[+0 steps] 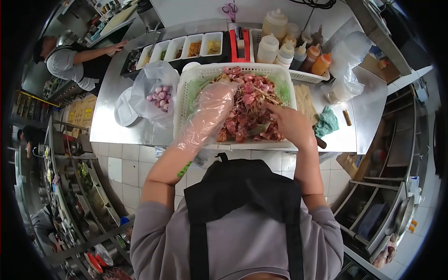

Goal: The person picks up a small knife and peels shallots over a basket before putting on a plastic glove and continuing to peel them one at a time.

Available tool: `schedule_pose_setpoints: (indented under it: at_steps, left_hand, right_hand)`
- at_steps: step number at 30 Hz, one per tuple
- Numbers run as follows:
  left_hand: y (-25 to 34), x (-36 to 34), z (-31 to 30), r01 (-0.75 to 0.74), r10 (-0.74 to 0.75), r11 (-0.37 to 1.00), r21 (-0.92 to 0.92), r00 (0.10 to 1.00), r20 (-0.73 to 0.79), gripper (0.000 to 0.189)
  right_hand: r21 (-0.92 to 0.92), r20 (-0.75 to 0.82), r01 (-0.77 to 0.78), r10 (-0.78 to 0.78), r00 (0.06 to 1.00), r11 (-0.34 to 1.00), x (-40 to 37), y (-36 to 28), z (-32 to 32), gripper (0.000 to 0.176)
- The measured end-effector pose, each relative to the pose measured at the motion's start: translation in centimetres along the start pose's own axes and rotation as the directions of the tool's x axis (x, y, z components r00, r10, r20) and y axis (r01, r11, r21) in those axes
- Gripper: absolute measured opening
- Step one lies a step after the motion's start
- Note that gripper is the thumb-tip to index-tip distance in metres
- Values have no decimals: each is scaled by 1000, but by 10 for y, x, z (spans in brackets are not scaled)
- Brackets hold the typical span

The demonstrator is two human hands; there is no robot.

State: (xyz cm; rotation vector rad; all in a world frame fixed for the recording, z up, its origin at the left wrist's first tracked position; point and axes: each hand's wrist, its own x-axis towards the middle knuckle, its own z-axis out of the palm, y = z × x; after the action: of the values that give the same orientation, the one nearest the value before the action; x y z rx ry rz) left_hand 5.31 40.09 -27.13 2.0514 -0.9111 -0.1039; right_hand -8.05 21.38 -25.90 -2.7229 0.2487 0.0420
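A white perforated basket [183, 93] lined with green plastic holds a heap of small reddish shallots or onions [247, 112] with dry roots and skins. My left hand [217, 100], in a clear plastic glove reaching up the forearm, lies over the left part of the heap; its fingertips are hard to make out. From the right, my right hand [291, 122], bare, reaches into the heap, its fingers bent at the pieces; what they pinch is too small to tell. Left of the basket, a clear plastic bag [143, 98] contains peeled purple shallots [160, 98].
Behind the basket stand trays of toppings [193, 48], a red tape dispenser [240, 45] and squeeze bottles [268, 49]. A green cloth [326, 122] and a dark knife handle [321, 143] lie right. White lids [125, 107] lie left. Another person [65, 63] works at the far left.
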Motion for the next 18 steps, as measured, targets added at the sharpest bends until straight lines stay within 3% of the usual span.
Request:
schedule_pose_setpoints:
  at_steps: [2,4,5,6,8,9,11,13,15,17,18]
  left_hand:
    - [-6,6,1,32,-35,996,-88,999,-35,23]
    - [-29,14,-1,-188,122,906,380,974,190,23]
    - [-34,15,-1,-158,18,848,506,963,270,23]
    - [-31,11,-1,-160,20,848,506,962,271,23]
    - [-22,-1,-3,3,-23,979,204,995,98,20]
    - [-14,2,-4,-2,-20,979,206,994,104,20]
    - [0,7,0,-22,-234,801,599,908,347,20]
    - [-16,8,9,-89,-167,789,608,922,351,20]
    - [-21,11,7,-156,-96,770,619,930,354,20]
    - [-12,17,-3,6,-254,877,481,855,452,19]
    - [-14,21,-5,2,-250,876,482,857,451,19]
  right_hand:
    - [51,1,-5,5,1000,999,-2,1,0,34]
    - [70,3,-20,20,1000,997,-4,6,-1,36]
    - [71,3,-23,23,1000,997,-6,8,0,36]
    - [59,-10,3,-2,1000,998,-8,10,1,34]
    - [51,-30,25,-24,999,998,-7,16,6,33]
    - [37,1,61,-61,998,997,-6,20,10,31]
    - [25,34,93,-94,995,995,-6,23,14,30]
    - [78,-41,149,-147,988,986,-5,20,14,19]
    - [82,-35,119,-117,993,989,-5,17,11,20]
    - [87,-30,88,-86,996,992,-4,16,8,22]
    - [137,-41,42,-37,998,990,-2,15,6,22]
